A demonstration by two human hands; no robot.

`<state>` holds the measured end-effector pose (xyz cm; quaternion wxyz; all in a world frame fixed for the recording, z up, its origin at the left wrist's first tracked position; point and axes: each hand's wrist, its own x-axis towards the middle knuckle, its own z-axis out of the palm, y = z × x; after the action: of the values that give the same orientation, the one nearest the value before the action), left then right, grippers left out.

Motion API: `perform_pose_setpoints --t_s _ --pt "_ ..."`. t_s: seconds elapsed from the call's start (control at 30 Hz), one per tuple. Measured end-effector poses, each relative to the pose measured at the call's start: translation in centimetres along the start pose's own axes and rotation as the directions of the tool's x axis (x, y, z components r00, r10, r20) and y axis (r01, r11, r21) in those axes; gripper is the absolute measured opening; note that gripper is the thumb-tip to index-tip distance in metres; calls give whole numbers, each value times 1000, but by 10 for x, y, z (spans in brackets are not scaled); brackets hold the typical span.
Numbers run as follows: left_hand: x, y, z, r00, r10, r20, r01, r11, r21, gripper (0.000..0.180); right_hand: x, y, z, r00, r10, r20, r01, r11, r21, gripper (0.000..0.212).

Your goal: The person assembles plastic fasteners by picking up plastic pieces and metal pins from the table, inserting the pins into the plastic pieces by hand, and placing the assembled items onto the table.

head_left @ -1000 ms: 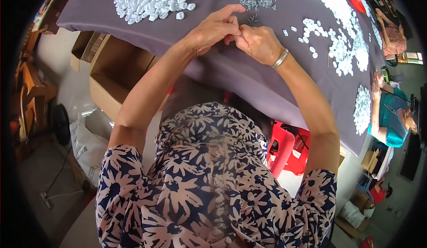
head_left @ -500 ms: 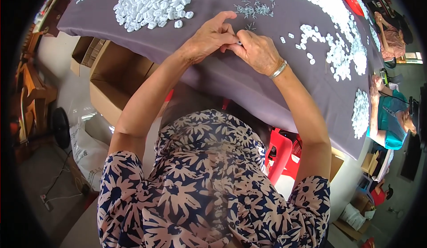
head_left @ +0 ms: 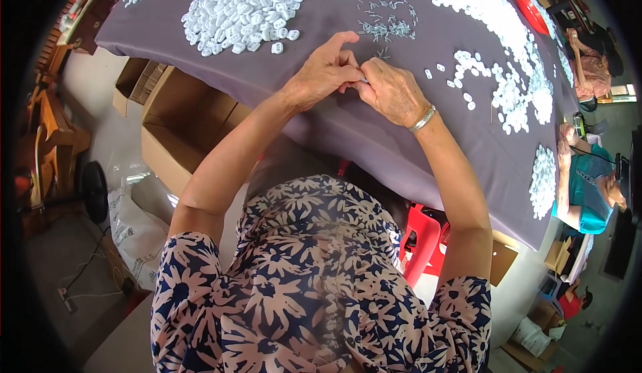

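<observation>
My left hand (head_left: 322,73) and my right hand (head_left: 393,93) meet above the front part of the cloth-covered table. Both are closed, thumbs and fingertips pinched around one small pale piece (head_left: 364,80). Mostly hidden by fingers, its exact kind does not show. My left index finger arches up away from the pinch. Just beyond the hands lie loose thin grey pins (head_left: 386,29). A heap of small white rounded plastic pieces (head_left: 244,12) with dark marks sits left of them. More small white pieces (head_left: 511,95) are scattered to the right.
The dark purple tablecloth (head_left: 455,172) hangs over the near edge. A red dish (head_left: 531,13) stands at the far right. Open cardboard boxes (head_left: 175,122) and a white sack (head_left: 134,229) are at the left below. Co-workers sit along the right side, one in a teal top (head_left: 592,186).
The whole view has shifted slightly, so the table and hands appear lower. My hands stay pinched together on the small piece, with only slight finger movement.
</observation>
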<state>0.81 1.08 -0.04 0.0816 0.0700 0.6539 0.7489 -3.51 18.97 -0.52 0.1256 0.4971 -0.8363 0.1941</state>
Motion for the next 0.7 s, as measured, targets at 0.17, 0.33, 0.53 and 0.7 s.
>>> perform_pose_setpoints --t_s 0.17,0.33,0.53,0.7 --pt "1 -5 -2 1000 -2 16 2 1000 -28 51 -2 1 3 1000 -20 -20 20 1000 7 16" --pt "2 -4 -3 998 5 57 -6 1000 13 47 -2 3 5 998 -60 -5 60 997 -49 24" --pt "4 -4 -7 996 -5 85 1 999 46 45 1 10 9 994 -103 18 104 995 -3 19" --pt "10 -2 -10 997 4 83 -8 999 44 44 8 14 6 993 -115 -26 114 993 -23 16"
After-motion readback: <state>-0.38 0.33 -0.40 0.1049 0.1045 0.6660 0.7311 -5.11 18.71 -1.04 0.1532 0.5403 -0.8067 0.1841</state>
